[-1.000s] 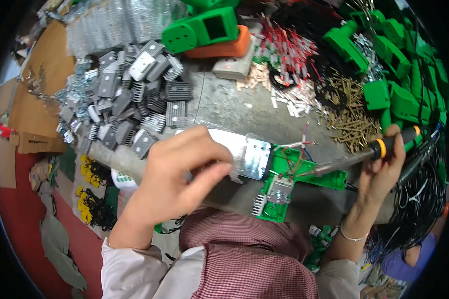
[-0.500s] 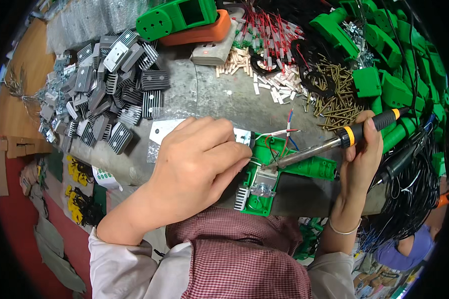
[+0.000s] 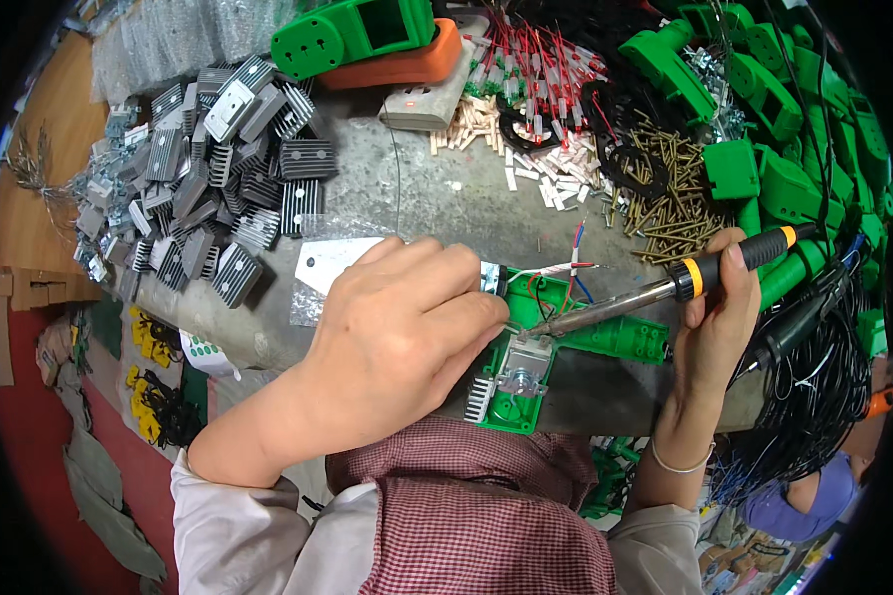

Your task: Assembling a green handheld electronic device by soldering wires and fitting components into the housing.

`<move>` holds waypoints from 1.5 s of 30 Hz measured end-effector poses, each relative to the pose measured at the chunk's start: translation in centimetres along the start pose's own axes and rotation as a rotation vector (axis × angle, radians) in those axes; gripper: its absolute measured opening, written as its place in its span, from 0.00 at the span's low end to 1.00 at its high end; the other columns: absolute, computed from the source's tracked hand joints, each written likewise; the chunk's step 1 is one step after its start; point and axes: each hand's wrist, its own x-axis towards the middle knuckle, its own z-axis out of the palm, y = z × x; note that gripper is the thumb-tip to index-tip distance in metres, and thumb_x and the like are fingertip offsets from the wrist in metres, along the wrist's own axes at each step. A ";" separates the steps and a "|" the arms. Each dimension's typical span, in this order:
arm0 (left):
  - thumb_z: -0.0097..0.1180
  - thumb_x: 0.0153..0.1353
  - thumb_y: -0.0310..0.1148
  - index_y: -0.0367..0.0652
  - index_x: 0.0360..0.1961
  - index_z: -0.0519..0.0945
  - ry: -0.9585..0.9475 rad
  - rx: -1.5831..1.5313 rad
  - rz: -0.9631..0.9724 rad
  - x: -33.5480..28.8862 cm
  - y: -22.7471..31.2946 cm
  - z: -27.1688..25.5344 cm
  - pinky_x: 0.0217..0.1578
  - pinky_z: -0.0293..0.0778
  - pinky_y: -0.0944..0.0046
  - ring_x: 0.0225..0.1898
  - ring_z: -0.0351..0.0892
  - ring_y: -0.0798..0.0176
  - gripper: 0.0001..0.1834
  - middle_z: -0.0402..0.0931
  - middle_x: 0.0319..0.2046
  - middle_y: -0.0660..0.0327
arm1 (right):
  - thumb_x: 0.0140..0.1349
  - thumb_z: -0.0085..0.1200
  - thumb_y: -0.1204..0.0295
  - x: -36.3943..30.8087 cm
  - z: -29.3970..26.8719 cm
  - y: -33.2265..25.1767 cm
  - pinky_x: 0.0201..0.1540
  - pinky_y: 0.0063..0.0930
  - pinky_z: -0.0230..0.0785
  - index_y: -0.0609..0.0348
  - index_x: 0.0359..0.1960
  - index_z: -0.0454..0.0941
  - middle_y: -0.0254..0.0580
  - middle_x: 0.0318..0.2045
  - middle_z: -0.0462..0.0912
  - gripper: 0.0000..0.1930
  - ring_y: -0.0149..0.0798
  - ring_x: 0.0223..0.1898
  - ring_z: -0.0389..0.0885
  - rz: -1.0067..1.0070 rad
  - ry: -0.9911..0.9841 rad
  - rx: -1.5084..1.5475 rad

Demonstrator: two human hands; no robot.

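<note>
My right hand (image 3: 722,302) is closed on the black and yellow handle of a soldering iron (image 3: 655,295). Its metal tip slants down to the left and meets a small metal part in an open green plastic housing (image 3: 514,411). Pinched in my left hand (image 3: 397,342) is a thin solder wire, mostly hidden by the fingers, its end close to the iron's tip. Red, blue and white leads (image 3: 575,260) rise from the housing. Beneath my left hand lies a white metal plate (image 3: 329,263), partly covered, on clear plastic.
Finned grey heat sinks (image 3: 203,188) are heaped at left. Brass screws (image 3: 670,188), white pieces (image 3: 561,177) and red-wired parts (image 3: 541,74) lie behind. Green housings (image 3: 789,183) and black cables (image 3: 814,367) crowd the right. An orange case (image 3: 397,67) sits at the back.
The iron's tip and my left fingers stay at the housing, with only slight shifts. A thin line of wire behind my left hand now shows more clearly.
</note>
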 end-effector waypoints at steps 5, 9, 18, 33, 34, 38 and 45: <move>0.70 0.43 0.25 0.44 0.28 0.83 -0.012 -0.006 0.019 0.1 0.5 0.0 0.27 0.63 0.61 0.25 0.71 0.60 0.09 0.70 0.23 0.65 | 0.68 0.53 0.58 -0.2 -0.1 -0.5 0.15 0.16 0.46 0.60 0.37 0.73 0.28 0.19 0.67 0.16 0.19 0.13 0.57 0.008 0.005 0.000; 0.70 0.43 0.25 0.44 0.28 0.83 -0.019 -0.004 0.024 0.0 0.2 0.2 0.27 0.63 0.61 0.25 0.71 0.61 0.09 0.70 0.23 0.65 | 0.68 0.53 0.59 -0.2 0.0 -0.1 0.15 0.15 0.46 0.60 0.38 0.73 0.28 0.19 0.67 0.15 0.19 0.13 0.57 0.015 0.004 -0.001; 0.69 0.46 0.24 0.42 0.33 0.84 0.042 -0.029 -0.007 1.1 0.3 0.0 0.24 0.64 0.61 0.22 0.71 0.61 0.11 0.71 0.22 0.62 | 0.68 0.53 0.59 -0.2 0.0 0.0 0.15 0.15 0.46 0.60 0.38 0.73 0.28 0.19 0.68 0.15 0.19 0.13 0.57 0.007 0.002 0.018; 0.64 0.60 0.23 0.31 0.42 0.83 -0.393 -0.859 -0.505 3.8 -1.9 0.6 0.35 0.73 0.76 0.33 0.77 0.76 0.10 0.83 0.32 0.63 | 0.70 0.52 0.63 0.2 0.1 0.1 0.14 0.15 0.46 0.59 0.35 0.72 0.28 0.19 0.68 0.11 0.18 0.13 0.57 0.042 0.012 0.019; 0.64 0.59 0.22 0.32 0.43 0.83 -0.379 -0.856 -0.558 3.8 -1.7 0.7 0.34 0.72 0.76 0.33 0.76 0.77 0.11 0.82 0.31 0.64 | 0.70 0.52 0.63 0.2 0.0 0.1 0.14 0.15 0.46 0.59 0.35 0.72 0.28 0.19 0.68 0.11 0.18 0.13 0.57 0.042 0.013 0.017; 0.64 0.58 0.20 0.33 0.46 0.83 -0.327 -0.712 -0.588 3.4 -0.7 1.1 0.32 0.71 0.76 0.32 0.74 0.79 0.13 0.80 0.29 0.67 | 0.71 0.52 0.64 0.2 -0.3 0.3 0.14 0.14 0.46 0.59 0.35 0.71 0.28 0.20 0.68 0.11 0.18 0.13 0.57 0.051 -0.002 0.024; 0.64 0.58 0.21 0.34 0.45 0.83 -0.317 -0.678 -0.565 2.8 -0.7 1.6 0.32 0.74 0.74 0.32 0.78 0.77 0.13 0.84 0.30 0.61 | 0.70 0.53 0.63 0.2 0.0 0.3 0.14 0.15 0.45 0.58 0.34 0.71 0.27 0.18 0.67 0.12 0.19 0.12 0.57 0.071 0.016 0.017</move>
